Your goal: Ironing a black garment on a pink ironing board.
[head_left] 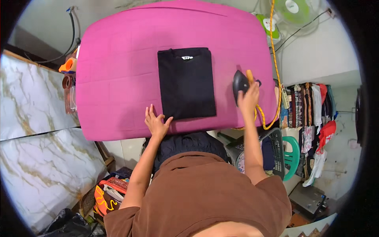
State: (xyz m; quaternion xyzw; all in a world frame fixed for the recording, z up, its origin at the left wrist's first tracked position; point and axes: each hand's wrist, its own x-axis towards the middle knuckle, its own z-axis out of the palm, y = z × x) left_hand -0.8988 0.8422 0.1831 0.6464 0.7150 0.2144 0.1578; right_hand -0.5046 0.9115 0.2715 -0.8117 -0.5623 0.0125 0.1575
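A black T-shirt (188,89), folded into a neat rectangle, lies on the pink cloth-covered ironing surface (118,59). Its collar with a small white label faces the far side. My left hand (156,123) rests at the shirt's near left corner, fingers spread, with thumb and index finger at the hem. To the right of the shirt, my right hand (249,96) is closed around the orange handle of a clothes iron (239,81). The dark body of the iron points away from me, and my fingers partly cover its rear.
A yellow-orange cord (275,59) hangs along the right edge and loops beside the iron. Green fans (293,9) stand at the far right. Hanging clothes (305,103), a dark plastic basket (275,154) and a green chair (291,158) are at right; a tape roll (69,64) is left.
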